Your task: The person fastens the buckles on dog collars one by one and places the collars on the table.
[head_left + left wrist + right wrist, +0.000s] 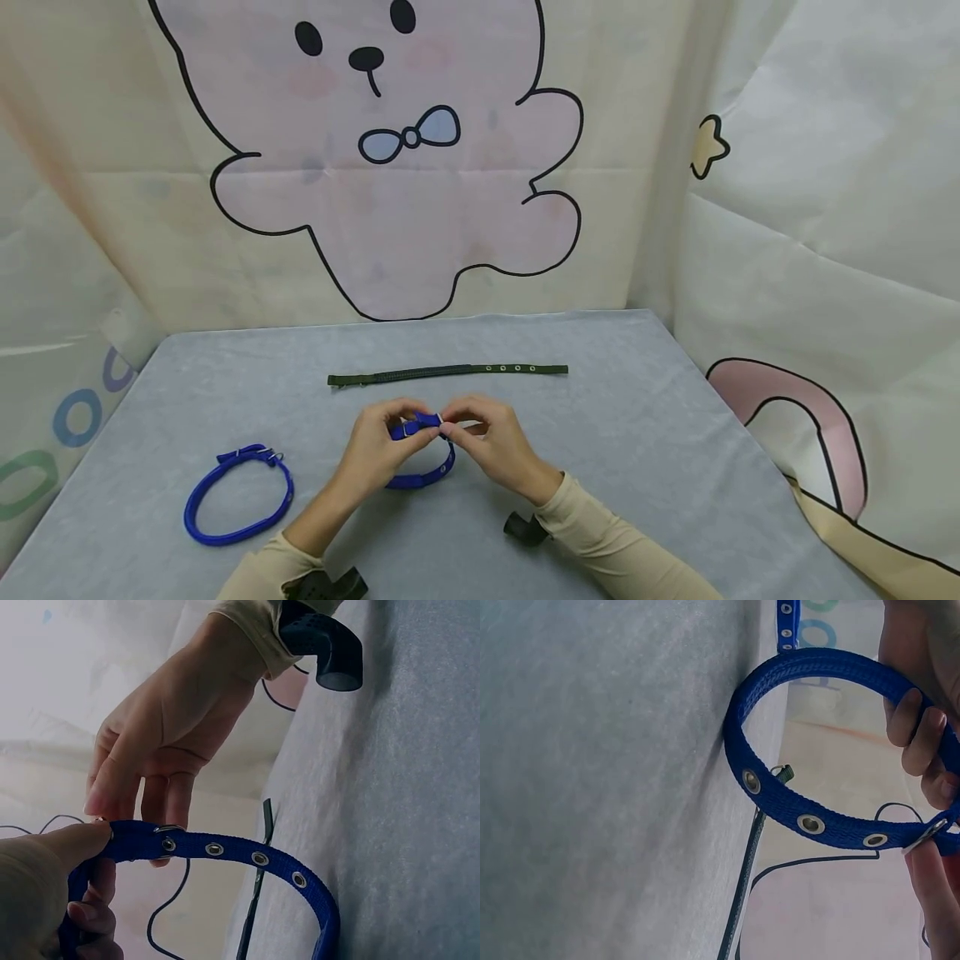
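Holding: both hands meet over the desk (645, 417), working the blue collar (427, 477) at its buckle (408, 428), the loop hanging down toward the cloth.
Left hand: the left hand (378, 450) has thumb and curled fingers pinched on the strap just beside the buckle.
Right hand: the right hand (487, 442) pinches the strap end at the metal frame, fingertips (112, 799) pressed tight against it.
Risk one: the strap end could slip out of the buckle, I'd say, because the grip sits on a narrow bit of webbing.
Risk two: the prong may miss an eyelet (811, 823) and catch the weave instead, since fingers hide the buckle from above.
Risk three: a tug could drag the loop across the cloth toward the green collar (447, 372) lying just behind.
Nearby: a second blue collar (238, 493) lies closed, well to the left.
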Motion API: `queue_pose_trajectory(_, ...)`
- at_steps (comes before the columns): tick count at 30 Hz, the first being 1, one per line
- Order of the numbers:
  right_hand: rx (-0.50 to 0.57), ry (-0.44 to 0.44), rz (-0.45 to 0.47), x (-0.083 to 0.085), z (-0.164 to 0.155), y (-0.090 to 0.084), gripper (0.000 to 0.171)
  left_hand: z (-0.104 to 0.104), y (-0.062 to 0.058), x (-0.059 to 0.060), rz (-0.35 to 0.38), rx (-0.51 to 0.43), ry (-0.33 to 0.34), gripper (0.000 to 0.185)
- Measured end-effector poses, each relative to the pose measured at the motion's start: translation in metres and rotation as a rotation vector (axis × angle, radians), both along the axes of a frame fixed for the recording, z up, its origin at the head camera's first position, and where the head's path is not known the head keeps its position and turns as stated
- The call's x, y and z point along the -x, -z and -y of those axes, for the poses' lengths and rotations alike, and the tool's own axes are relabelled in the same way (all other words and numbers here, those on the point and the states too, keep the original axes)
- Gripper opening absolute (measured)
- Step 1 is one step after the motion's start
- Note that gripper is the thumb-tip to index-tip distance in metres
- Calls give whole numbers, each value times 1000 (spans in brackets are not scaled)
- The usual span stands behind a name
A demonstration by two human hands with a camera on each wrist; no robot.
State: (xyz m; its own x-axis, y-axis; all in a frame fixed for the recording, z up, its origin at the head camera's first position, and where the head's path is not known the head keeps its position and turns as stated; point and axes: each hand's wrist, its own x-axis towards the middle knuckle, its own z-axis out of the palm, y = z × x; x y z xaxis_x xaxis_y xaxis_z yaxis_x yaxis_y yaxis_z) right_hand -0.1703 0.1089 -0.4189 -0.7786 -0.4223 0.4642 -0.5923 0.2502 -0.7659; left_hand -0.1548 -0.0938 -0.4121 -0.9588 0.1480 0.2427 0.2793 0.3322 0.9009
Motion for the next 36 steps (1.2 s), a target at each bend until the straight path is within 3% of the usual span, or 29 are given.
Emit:
queue_pose_trajectory(7, -33, 13, 52, -1, 0, -3, 24, -1, 0, -1, 6, 5, 31, 14)
queue_pose_trajectory(14, -94, -14, 82, -3, -2, -7, 26, -1, -1, -2, 22, 18, 27, 13)
queue_pose_trajectory(23, -149, -38, 82, -2, -3, -10, 27, -5, -3, -4, 25, 47, -32, 14)
queue_pose_trajectory(30, -80, -63, 119, -1, -2, -10, 22, -7, -5, -8, -21, 149, -87, 13)
queue_pose_trajectory(36, -60, -43, 22, -1, -3, -9, 20, -10, -8, -8, -61, 284, -124, 18)
